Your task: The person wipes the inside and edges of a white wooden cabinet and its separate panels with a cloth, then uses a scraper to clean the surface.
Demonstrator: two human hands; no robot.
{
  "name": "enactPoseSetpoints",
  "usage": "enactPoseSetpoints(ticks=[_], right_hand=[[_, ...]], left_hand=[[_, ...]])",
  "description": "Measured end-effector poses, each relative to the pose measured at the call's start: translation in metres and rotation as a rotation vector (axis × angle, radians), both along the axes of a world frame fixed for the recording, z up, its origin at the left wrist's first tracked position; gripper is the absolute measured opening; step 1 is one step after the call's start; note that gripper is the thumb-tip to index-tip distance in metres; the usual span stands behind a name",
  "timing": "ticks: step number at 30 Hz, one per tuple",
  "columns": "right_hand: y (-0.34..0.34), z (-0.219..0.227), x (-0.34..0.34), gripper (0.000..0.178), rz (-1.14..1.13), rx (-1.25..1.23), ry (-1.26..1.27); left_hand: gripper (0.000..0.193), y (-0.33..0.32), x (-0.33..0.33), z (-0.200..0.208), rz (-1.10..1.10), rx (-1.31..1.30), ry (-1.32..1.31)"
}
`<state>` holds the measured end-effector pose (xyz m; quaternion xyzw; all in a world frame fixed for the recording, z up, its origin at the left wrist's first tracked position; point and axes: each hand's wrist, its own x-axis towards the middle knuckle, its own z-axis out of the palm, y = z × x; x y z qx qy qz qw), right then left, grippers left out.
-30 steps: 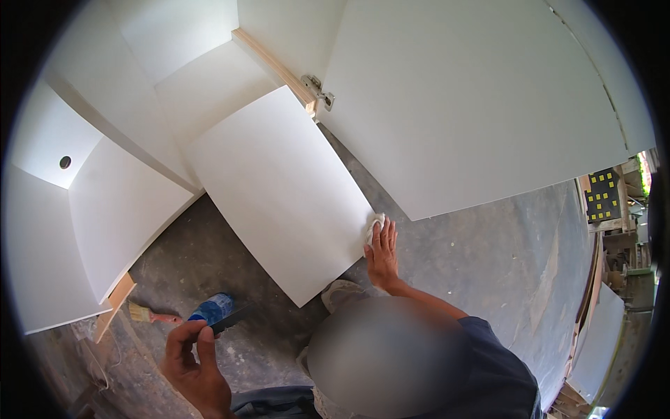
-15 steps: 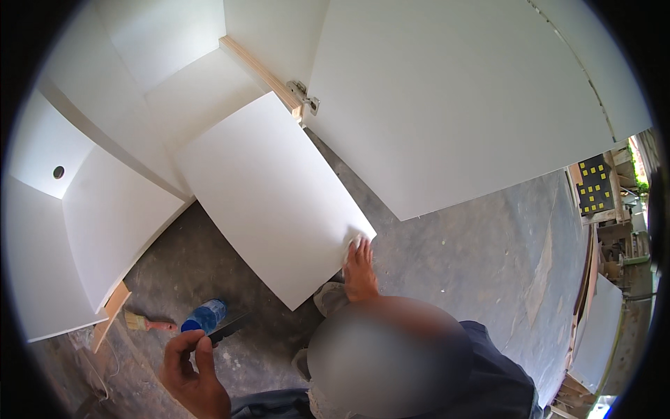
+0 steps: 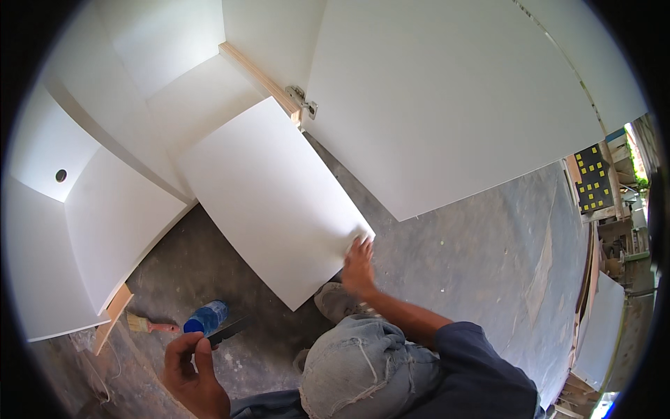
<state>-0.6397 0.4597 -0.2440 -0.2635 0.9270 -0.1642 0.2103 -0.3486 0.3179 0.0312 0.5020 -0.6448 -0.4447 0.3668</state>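
My right hand [image 3: 359, 269] reaches to the near right corner of a loose-looking white panel [image 3: 279, 202], fingers curled over a small white wad [image 3: 362, 236] against its surface. The wad's kind is too small to tell. At the lower left, my left hand [image 3: 192, 370] is closed in a pinch. A thin dark flat blade [image 3: 232, 331] juts from its thumb and fingertips; any handle is hidden. Just beyond these fingers is a clear plastic bottle [image 3: 215, 311] with a blue cap. A paintbrush [image 3: 151, 325] with a reddish handle lies left of it on the floor.
White cabinet panels [image 3: 125, 216] stand at the left. A large white door [image 3: 460, 98] spreads across the upper right, near a metal hinge [image 3: 301, 102]. Grey concrete floor [image 3: 474, 251] lies right. Rounded frayed grey denim [image 3: 363, 370] and a shoe [image 3: 336, 302] show below.
My right hand shifts slightly at the panel's corner, its white wad still beneath the fingers. My left hand hardly moves. The whole view tilts a little.
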Motion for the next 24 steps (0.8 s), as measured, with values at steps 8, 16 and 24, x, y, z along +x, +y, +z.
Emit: enactPoseSetpoints(ticks=[8, 16, 24], right_hand=[[-0.002, 0.003, 0.010, 0.069, -0.057, -0.041, -0.076], [-0.007, -0.003, -0.007, 0.066, -0.152, -0.109, -0.060], [0.002, 0.009, -0.005, 0.066, -0.045, 0.064, -0.149]], left_hand=[[0.010, -0.002, 0.003, -0.004, -0.013, 0.018, -0.018], [0.012, -0.002, -0.001, -0.002, -0.020, 0.000, -0.048], [0.013, 0.003, -0.001, 0.004, -0.014, 0.013, -0.054]])
